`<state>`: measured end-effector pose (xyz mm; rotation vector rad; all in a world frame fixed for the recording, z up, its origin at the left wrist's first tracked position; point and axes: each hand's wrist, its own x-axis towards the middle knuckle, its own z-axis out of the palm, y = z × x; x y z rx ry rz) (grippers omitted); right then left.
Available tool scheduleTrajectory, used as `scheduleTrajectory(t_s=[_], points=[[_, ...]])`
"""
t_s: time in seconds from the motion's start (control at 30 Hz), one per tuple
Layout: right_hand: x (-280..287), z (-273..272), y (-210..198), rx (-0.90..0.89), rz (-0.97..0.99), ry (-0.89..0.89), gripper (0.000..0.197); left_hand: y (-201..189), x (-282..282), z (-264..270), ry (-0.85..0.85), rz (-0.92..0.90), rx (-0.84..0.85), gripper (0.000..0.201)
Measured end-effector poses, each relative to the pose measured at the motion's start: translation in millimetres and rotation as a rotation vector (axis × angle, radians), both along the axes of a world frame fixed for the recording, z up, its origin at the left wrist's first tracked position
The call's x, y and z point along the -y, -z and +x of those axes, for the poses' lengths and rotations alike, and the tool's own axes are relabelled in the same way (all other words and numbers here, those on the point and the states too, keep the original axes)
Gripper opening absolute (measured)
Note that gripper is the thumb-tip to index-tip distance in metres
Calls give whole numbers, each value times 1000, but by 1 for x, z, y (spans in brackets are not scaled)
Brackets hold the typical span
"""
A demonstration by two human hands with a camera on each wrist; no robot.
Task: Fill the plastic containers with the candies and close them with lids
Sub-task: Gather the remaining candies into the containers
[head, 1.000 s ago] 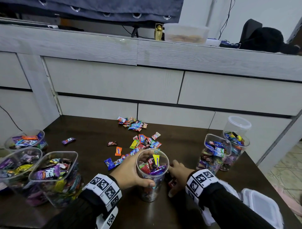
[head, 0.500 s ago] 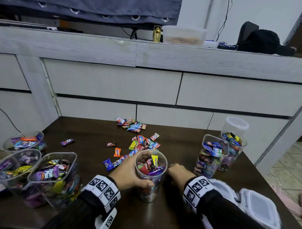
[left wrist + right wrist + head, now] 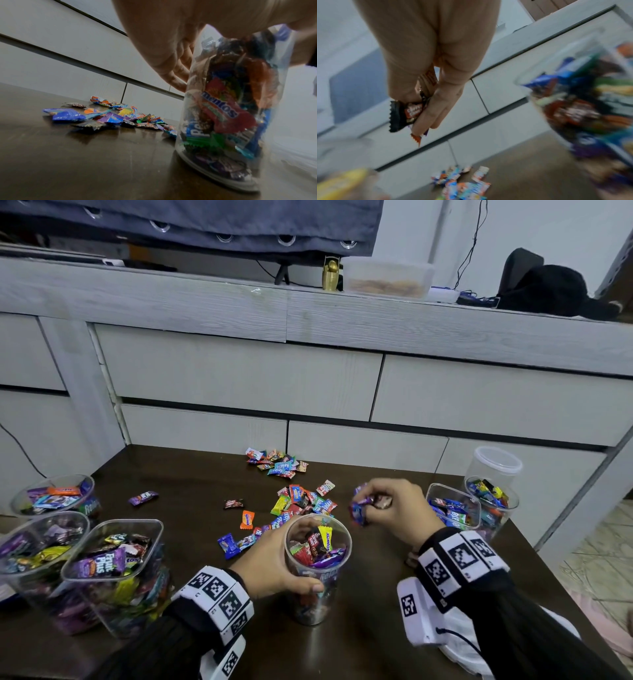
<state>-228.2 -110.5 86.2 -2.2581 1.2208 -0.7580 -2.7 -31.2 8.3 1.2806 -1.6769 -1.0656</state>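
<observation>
Head view: our left hand [image 3: 274, 563] grips the round container [image 3: 317, 571] upright on the table [image 3: 191, 484]; our right hand [image 3: 397, 508] clutches wrapped candies [image 3: 359, 510] just beside its rim.

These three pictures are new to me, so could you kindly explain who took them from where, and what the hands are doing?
No machine here: a person wears one camera on the head and one on each wrist. The head view looks down at a dark table. The left hand holds a round clear cup that stands on the table, part full of sweets. The right hand, raised beside the cup, pinches a few wrapped sweets; the right wrist view shows that grip up close. Loose sweets lie behind the cup, and other filled tubs stand at both sides.
</observation>
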Motion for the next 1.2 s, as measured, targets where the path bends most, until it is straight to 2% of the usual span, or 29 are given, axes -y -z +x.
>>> scheduleTrajectory(t_s=[0.1, 0.2, 0.3, 0.4, 0.77, 0.93, 1.1, 1.2], points=[[-21, 18, -18, 48, -88, -141, 25, -1, 0, 0, 4, 14, -20, 90], [-38, 37, -18, -89, -191, -338, 20, -2, 0, 0, 22, 27, -34, 88], [-43, 48, -9, -257, -203, -476, 23, -2, 0, 1, 28, 35, -27, 84], [-42, 50, -3, -353, -179, -486, 25, -2, 0, 1, 14, -5, 10, 85], [-46, 51, -24, -432, -162, -628, 24, -5, 3, 0, 30, -28, 4, 91], [-46, 52, -31, -491, -161, -612, 30, -4, 3, 3, 44, -5, 8, 91], [-47, 46, -37, -396, -76, -498, 30, -2, 2, 3, 27, 24, -3, 82], [-45, 47, -33, -387, -111, -445, 27, 0, 2, 2, 38, 44, -14, 88]])
